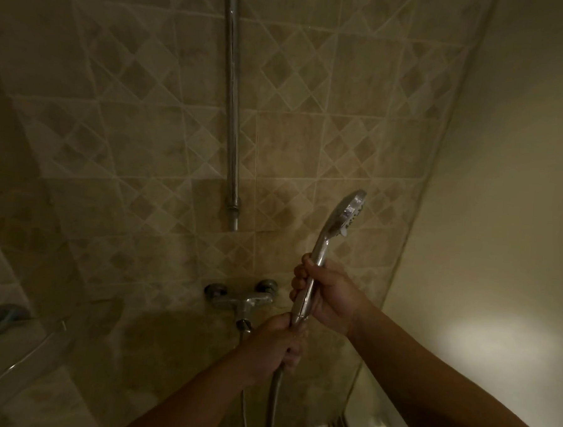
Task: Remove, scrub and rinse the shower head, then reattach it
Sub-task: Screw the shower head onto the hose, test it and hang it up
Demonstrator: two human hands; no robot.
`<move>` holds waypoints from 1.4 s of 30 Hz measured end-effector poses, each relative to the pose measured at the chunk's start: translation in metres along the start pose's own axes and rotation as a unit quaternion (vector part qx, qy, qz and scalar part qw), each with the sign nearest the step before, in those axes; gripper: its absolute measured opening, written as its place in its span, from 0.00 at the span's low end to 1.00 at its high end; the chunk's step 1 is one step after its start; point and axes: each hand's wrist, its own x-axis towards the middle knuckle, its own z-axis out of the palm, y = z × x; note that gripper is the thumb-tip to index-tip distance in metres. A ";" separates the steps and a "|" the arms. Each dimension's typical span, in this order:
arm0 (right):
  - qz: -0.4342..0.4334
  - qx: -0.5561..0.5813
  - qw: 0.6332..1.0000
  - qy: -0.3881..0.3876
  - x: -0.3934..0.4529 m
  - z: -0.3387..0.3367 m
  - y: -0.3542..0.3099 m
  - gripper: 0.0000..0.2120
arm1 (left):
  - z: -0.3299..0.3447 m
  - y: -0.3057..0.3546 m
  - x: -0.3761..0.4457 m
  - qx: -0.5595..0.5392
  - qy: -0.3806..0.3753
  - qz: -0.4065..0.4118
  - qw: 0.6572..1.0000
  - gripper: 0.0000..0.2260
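So the chrome shower head (348, 213) is held upright at about 4 o'clock in the view, with the spray face turned toward 3 o'clock, off to the plain wall (503, 192). Its handle is wrapped by the right hand (325, 294), fingers curled tight around the middle of it. Right below, at roughly 6 o'clock from that grip, the bottom end of the handle where the hose (274, 395) joins is gripped by the left hand (276, 347), fingers closed round the joint, and the two hands are pretty much touching. The hose is seen hanging down toward 6 o'clock out of the left fist. The mixer tap (241, 297) is mounted on the tiled wall (129, 172) just at 9 o'clock from the hands, and the chrome riser pipe (231, 112) is fixed up the tiles at 12 o'clock, well apart from the head. Lighting is dim, so finer detail on the joint can't be made out.
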 end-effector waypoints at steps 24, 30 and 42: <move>-0.038 -0.107 0.919 0.378 0.004 -0.031 0.042 0.11 | 0.029 -0.053 0.025 0.469 0.208 0.126 0.849 0.09; -0.028 -0.135 0.928 0.345 -0.011 -0.068 0.055 0.16 | 0.011 -0.075 0.034 0.413 0.061 0.011 0.909 0.09; -0.009 -0.310 0.883 0.352 -0.058 -0.133 0.074 0.14 | -0.069 -0.082 0.072 0.116 0.202 -0.195 0.953 0.05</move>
